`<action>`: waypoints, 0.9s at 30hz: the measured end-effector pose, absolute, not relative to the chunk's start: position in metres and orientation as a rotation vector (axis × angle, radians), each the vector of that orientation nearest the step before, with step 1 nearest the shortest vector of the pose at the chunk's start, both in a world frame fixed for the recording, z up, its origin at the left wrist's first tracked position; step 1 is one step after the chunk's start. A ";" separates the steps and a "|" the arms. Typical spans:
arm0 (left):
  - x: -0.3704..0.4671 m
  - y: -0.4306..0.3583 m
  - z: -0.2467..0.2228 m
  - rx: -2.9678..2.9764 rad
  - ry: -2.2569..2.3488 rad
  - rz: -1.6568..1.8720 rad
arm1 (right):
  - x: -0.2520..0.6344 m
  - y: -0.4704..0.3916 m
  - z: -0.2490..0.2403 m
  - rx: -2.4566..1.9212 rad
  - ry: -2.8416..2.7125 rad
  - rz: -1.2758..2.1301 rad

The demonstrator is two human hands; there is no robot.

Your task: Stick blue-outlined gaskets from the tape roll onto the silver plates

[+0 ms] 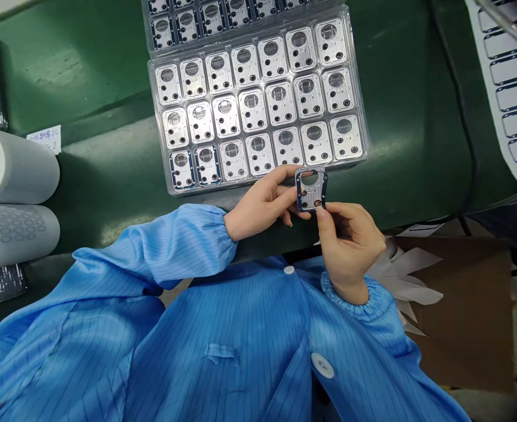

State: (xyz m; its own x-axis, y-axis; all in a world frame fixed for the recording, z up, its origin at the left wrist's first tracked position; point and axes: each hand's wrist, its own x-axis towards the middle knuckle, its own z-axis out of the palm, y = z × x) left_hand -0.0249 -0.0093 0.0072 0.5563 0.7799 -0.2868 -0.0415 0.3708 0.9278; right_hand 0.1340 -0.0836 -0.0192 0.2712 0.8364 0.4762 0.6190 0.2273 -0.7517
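Note:
Between my hands is a small silvery metal plate [312, 191] with a large round opening, smaller holes and a dark frame-shaped border along its edges. My left hand [265, 202] grips its left side with the fingers. My right hand [349, 243] pinches its lower right edge between thumb and fingers. Just beyond the hands lies a clear plastic tray [162, 149] with rows of similar plates in its pockets. Two plates in its near left corner, such as this dark-edged plate [182, 169], carry the same border; the others there look bare.
Another tray [149, 29] of dark-edged plates adjoins at the back. Two white rolls [25, 167] lie at the left beside a handwritten label [47, 138]. On the right are a black cable [458, 99] and a sheet of dark frame-shaped stickers [516, 76]. White paper strips [410, 275] hang near brown cardboard [469, 310].

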 end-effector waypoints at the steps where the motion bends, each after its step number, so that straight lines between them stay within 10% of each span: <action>1: -0.025 -0.009 0.007 1.072 0.832 0.614 | 0.134 -0.083 -0.019 -1.474 -1.434 0.250; 27: -0.024 -0.012 0.001 1.110 0.811 0.663 | 0.132 -0.082 -0.022 -1.403 -1.551 0.021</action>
